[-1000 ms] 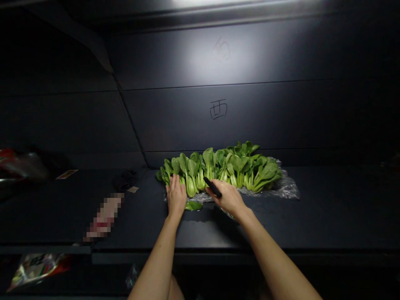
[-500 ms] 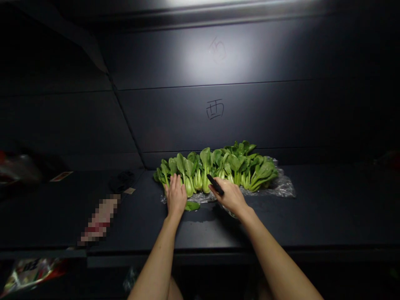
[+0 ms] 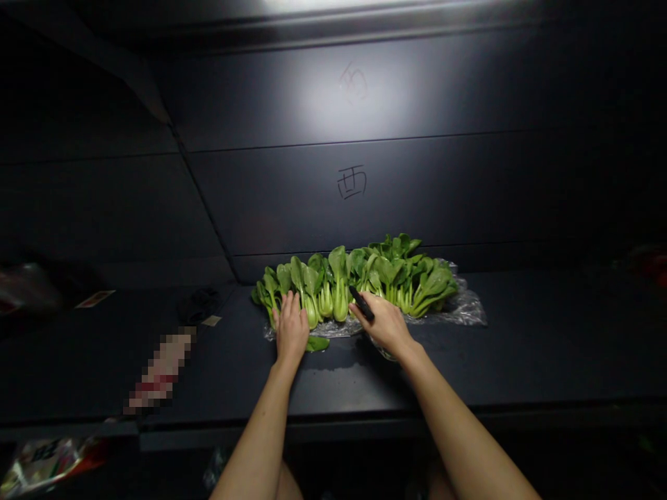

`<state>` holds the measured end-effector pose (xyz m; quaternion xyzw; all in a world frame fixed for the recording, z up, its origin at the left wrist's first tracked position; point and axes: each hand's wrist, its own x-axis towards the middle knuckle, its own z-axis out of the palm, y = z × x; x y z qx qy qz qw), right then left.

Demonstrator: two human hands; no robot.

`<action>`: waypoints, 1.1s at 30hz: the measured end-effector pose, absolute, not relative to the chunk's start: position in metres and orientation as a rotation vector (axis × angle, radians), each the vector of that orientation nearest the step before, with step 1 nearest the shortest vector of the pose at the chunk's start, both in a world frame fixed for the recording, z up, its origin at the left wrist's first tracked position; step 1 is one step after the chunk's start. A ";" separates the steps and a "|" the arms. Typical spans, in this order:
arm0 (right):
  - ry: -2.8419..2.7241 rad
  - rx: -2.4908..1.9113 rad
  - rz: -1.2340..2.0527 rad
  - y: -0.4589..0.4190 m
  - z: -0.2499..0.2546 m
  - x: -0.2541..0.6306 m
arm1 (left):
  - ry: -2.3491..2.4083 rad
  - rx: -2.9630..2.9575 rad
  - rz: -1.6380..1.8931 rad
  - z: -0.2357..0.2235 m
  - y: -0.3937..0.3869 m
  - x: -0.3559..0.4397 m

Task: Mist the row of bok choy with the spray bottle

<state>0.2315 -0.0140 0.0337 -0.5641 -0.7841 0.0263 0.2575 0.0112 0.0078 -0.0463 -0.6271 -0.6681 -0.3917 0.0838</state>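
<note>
A row of bok choy (image 3: 341, 288) lies on a sheet of clear plastic wrap (image 3: 469, 305), leaves toward the back panel and pale stems toward me. At the row's left end, my left hand (image 3: 290, 330) is open, its fingers stretched out flat over the stems. My right hand (image 3: 385, 321) is closed round a black marker pen (image 3: 361, 303), which points up and left in front of the middle stems. What the fingertips under that hand touch is hidden. One loose green leaf (image 3: 317, 344) rests on the shelf between my hands.
The dark shelf (image 3: 531, 354) ends at a front edge near me. Behind it rises a dark panel (image 3: 281, 187) with black handwritten characters. On the left are a blurred-out pixelated item (image 3: 161, 371), a small card (image 3: 95, 299) and dark cloth-like stuff (image 3: 201, 304). A printed package (image 3: 44, 462) sits lower left.
The whole scene has shifted slightly left as my head moved. Both hands stay nearly in place at the bok choy, the pen still in my right hand.
</note>
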 end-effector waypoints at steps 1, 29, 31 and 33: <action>-2.123 -1.535 0.070 -0.014 0.033 0.232 | -1.990 -1.872 -1.169 -0.046 0.008 0.011; -2.115 -1.617 0.074 -0.014 0.036 0.241 | -1.958 -1.921 -1.144 -0.046 0.006 0.016; -2.128 -1.584 0.075 -0.015 0.036 0.240 | -1.954 -1.936 -1.146 -0.044 0.005 0.017; -2.126 -1.558 0.077 -0.015 0.036 0.239 | -1.954 -1.954 -1.132 -0.043 0.005 0.019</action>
